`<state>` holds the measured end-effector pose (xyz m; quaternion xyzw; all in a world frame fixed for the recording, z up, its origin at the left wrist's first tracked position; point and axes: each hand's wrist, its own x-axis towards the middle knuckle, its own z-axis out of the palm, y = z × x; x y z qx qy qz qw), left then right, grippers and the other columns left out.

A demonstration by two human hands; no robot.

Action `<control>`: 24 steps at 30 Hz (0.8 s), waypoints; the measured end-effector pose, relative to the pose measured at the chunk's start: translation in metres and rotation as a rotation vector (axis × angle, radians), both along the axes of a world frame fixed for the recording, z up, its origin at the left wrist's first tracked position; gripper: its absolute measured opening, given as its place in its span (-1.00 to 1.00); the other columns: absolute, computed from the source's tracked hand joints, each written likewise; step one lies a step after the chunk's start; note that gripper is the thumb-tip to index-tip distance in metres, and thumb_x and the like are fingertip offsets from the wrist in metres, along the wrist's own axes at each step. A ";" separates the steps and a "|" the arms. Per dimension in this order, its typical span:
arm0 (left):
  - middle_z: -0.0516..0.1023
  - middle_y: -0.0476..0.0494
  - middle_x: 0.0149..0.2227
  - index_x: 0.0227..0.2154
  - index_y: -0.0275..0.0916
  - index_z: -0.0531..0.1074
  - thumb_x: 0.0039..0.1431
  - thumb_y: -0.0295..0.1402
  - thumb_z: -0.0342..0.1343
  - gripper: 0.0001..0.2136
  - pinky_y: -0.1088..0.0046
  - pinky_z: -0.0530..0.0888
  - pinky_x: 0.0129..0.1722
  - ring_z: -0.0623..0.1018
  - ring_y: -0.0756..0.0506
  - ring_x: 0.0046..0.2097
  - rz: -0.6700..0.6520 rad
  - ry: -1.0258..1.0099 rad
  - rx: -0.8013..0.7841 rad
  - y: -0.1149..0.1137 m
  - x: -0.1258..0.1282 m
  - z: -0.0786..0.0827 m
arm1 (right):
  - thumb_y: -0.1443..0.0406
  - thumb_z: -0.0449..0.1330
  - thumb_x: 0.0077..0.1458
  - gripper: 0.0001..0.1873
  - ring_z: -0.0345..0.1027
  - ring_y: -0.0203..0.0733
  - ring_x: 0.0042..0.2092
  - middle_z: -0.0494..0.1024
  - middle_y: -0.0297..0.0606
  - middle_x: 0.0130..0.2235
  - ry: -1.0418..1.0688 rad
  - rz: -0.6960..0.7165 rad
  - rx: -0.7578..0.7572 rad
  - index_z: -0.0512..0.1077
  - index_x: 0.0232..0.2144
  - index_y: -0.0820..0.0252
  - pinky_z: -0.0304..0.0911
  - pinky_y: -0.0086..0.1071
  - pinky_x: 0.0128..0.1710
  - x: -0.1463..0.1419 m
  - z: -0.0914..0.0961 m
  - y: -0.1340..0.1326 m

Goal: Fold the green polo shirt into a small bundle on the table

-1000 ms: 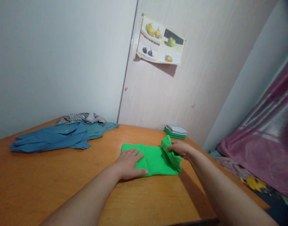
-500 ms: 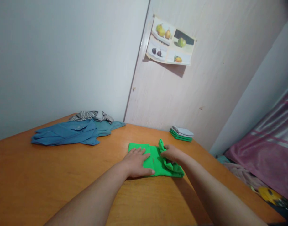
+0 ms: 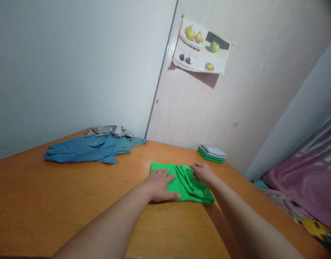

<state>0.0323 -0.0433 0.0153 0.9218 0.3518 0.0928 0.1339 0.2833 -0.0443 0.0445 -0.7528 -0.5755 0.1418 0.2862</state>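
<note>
A bright green cloth (image 3: 191, 185) lies partly folded on the wooden table (image 3: 59, 201). My left hand (image 3: 160, 185) rests flat on its left half, fingers spread and pressing it down. My right hand (image 3: 201, 172) lies on the folded-over right part, which sits in wrinkled ridges between the two hands. Its fingers curl loosely on the fabric.
A blue garment (image 3: 86, 153) lies spread at the back left with a striped cloth (image 3: 108, 131) behind it. A small stack of folded cloths (image 3: 211, 153) sits at the far right by the wall. A pink blanket (image 3: 308, 180) lies beyond the table's right edge.
My right hand has brought the lifted right end of the green cloth over to the left and laid it down. The left hand stayed pressed on the cloth.
</note>
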 end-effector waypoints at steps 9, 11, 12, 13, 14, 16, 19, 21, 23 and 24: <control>-0.02 -0.24 0.44 0.37 -0.06 0.11 -0.01 0.45 -0.13 -0.03 -0.08 -0.06 0.35 -0.04 -0.40 0.43 -0.001 0.005 0.010 0.003 0.001 -0.004 | 0.25 0.06 0.16 -0.59 0.41 -0.05 0.13 0.59 -0.21 0.06 -0.191 0.211 0.147 0.58 -0.02 0.11 0.20 -0.21 0.19 -0.003 -0.031 -0.001; -0.01 -0.24 0.43 0.37 -0.06 0.12 -0.02 0.44 -0.12 -0.02 -0.08 -0.06 0.35 -0.03 -0.39 0.43 0.001 0.007 0.015 0.002 0.001 -0.004 | 0.24 0.03 0.20 -0.53 0.27 -0.07 0.25 0.48 -0.19 0.18 -0.213 0.239 0.138 0.50 0.10 0.16 0.08 -0.20 0.29 -0.009 -0.041 -0.001; -0.01 -0.24 0.43 0.36 -0.07 0.12 -0.02 0.44 -0.12 -0.02 -0.07 -0.06 0.35 -0.03 -0.39 0.43 0.000 0.007 0.018 0.002 0.001 -0.003 | 0.23 0.01 0.23 -0.50 0.19 -0.07 0.30 0.42 -0.17 0.23 -0.235 0.248 0.129 0.44 0.16 0.20 0.01 -0.19 0.32 -0.011 -0.046 -0.002; -0.01 -0.25 0.43 0.36 -0.07 0.12 -0.02 0.44 -0.12 -0.02 -0.07 -0.06 0.35 -0.03 -0.39 0.43 -0.002 0.008 0.019 0.002 0.001 -0.003 | 0.22 -0.01 0.26 -0.47 0.11 -0.07 0.34 0.35 -0.14 0.27 -0.263 0.255 0.116 0.38 0.21 0.24 -0.04 -0.19 0.34 -0.013 -0.050 -0.002; -0.01 -0.26 0.43 0.36 -0.08 0.13 -0.02 0.44 -0.12 -0.02 -0.07 -0.06 0.35 -0.02 -0.39 0.42 -0.002 0.008 0.019 0.002 0.001 -0.003 | 0.20 -0.04 0.29 -0.44 0.03 -0.07 0.37 0.29 -0.12 0.31 -0.294 0.258 0.098 0.32 0.25 0.27 -0.09 -0.17 0.36 -0.014 -0.053 -0.002; -0.01 -0.26 0.43 0.36 -0.07 0.13 -0.02 0.44 -0.12 -0.02 -0.07 -0.07 0.35 -0.02 -0.39 0.42 -0.003 0.009 0.015 0.002 0.001 -0.002 | 0.17 -0.09 0.33 -0.41 -0.11 -0.05 0.41 0.18 -0.10 0.37 -0.351 0.251 0.055 0.22 0.32 0.29 -0.14 -0.13 0.37 -0.015 -0.058 -0.002; -0.01 -0.23 0.43 0.37 -0.05 0.12 -0.01 0.43 -0.11 -0.04 -0.08 -0.07 0.35 -0.03 -0.38 0.43 -0.001 0.004 0.014 0.002 0.001 -0.003 | 0.10 -0.14 0.37 -0.39 -0.22 0.01 0.44 0.08 -0.12 0.40 -0.398 0.218 -0.016 0.13 0.36 0.20 -0.17 -0.02 0.37 -0.017 -0.057 -0.003; -0.01 -0.23 0.43 0.37 -0.05 0.11 -0.01 0.43 -0.11 -0.04 -0.08 -0.07 0.34 -0.03 -0.38 0.43 0.001 0.004 0.017 0.002 0.001 -0.003 | 0.05 -0.16 0.37 -0.37 -0.26 0.05 0.44 0.04 -0.15 0.42 -0.423 0.201 -0.068 0.09 0.38 0.15 -0.20 0.03 0.37 -0.020 -0.054 -0.004; -0.02 -0.24 0.43 0.37 -0.05 0.11 -0.01 0.43 -0.10 -0.03 -0.08 -0.07 0.34 -0.03 -0.39 0.43 0.000 0.008 0.018 0.002 0.001 -0.003 | 0.01 -0.19 0.37 -0.35 -0.27 0.08 0.44 0.01 -0.16 0.43 -0.446 0.188 -0.124 0.07 0.39 0.12 -0.23 0.05 0.36 -0.024 -0.050 -0.004; -0.02 -0.24 0.43 0.37 -0.05 0.11 -0.01 0.44 -0.10 -0.03 -0.08 -0.07 0.34 -0.02 -0.39 0.42 -0.002 0.010 0.017 0.002 0.001 -0.003 | 0.00 -0.20 0.37 -0.34 -0.27 0.08 0.44 -0.01 -0.17 0.43 -0.457 0.184 -0.151 0.06 0.39 0.11 -0.24 0.05 0.36 -0.025 -0.049 -0.005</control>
